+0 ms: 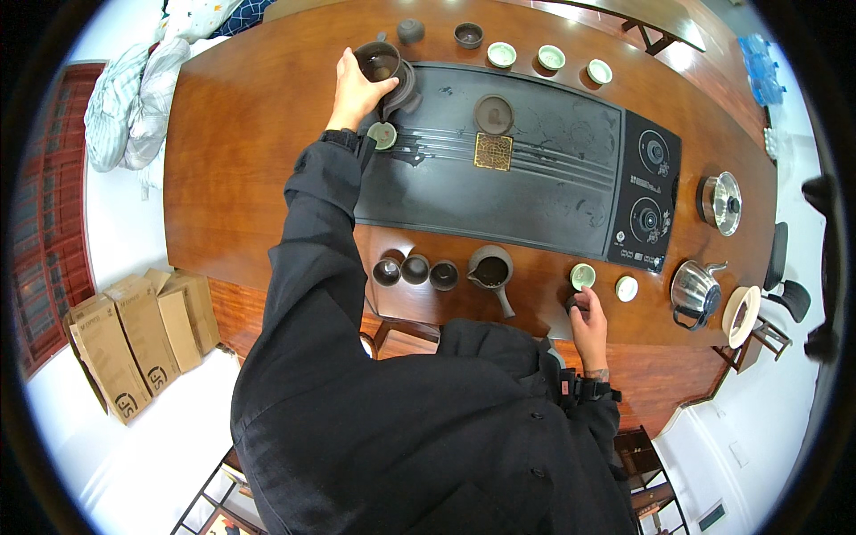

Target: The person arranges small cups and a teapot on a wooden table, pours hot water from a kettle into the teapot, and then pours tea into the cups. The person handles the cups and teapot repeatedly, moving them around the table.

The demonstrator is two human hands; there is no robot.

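My left hand (356, 90) grips a dark, open pouring vessel (378, 61) by its side at the tea tray's upper left corner. Just beyond its lower edge, a small pale green cup (382, 135) stands on the black tea tray (488, 200). Another dark round vessel (405, 93) is partly hidden behind the held one. Near the table's front edge, my right hand (588, 324) has bent fingers around a small dark object (573, 305), mostly hidden. A green cup (582, 276) stands just beyond those fingertips.
Several dark cups (415, 269) and a side-handled pot (491, 270) line the near side. A round lid (493, 114) and gold square coaster (493, 152) lie on the tray. Green cups (552, 57) stand beyond it. Right are a double hob (646, 194), a steel kettle (693, 287) and a lidded pot (723, 203).
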